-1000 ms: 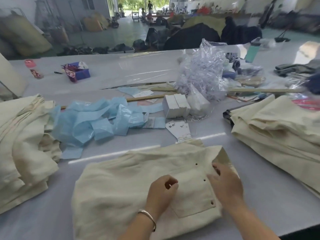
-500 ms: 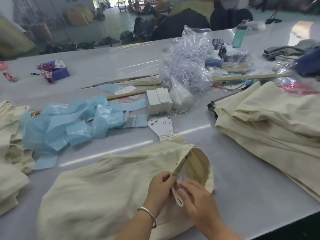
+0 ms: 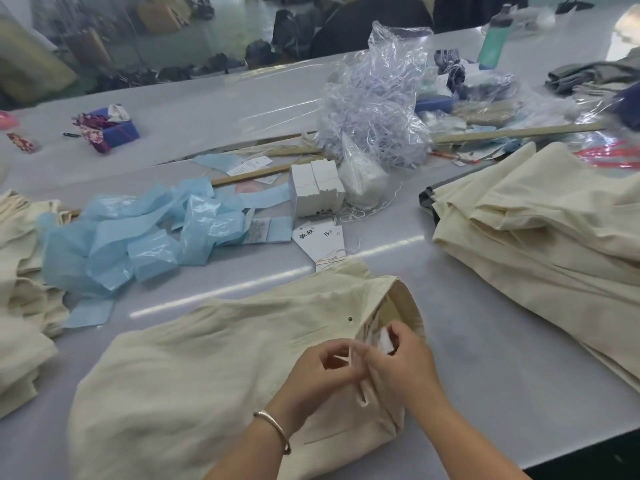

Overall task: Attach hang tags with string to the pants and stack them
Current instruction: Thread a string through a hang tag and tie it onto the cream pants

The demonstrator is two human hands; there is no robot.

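Cream pants (image 3: 194, 368) lie folded on the grey table in front of me, waistband opened at the right. My left hand (image 3: 322, 370), with a silver bangle on the wrist, pinches a cream belt loop (image 3: 363, 393) at the waistband. My right hand (image 3: 401, 365) meets it there, fingers curled on the same loop, with a small white label (image 3: 384, 342) showing just above its thumb. A printed hang tag with string (image 3: 320, 242) lies on the table beyond the pants. A white block of stacked tags (image 3: 315, 190) stands behind it.
Cream pants are piled at the right (image 3: 540, 237) and at the left edge (image 3: 20, 289). Crumpled blue plastic bags (image 3: 138, 237) lie at centre left. A clear bag of shredded plastic (image 3: 377, 109), wooden sticks (image 3: 512, 133), a green bottle (image 3: 493, 39) and a blue box (image 3: 110, 129) sit farther back.
Both hands left the flat pocket area, folded the waistband open and came together on the belt loop. The view has shifted left and tilted down.
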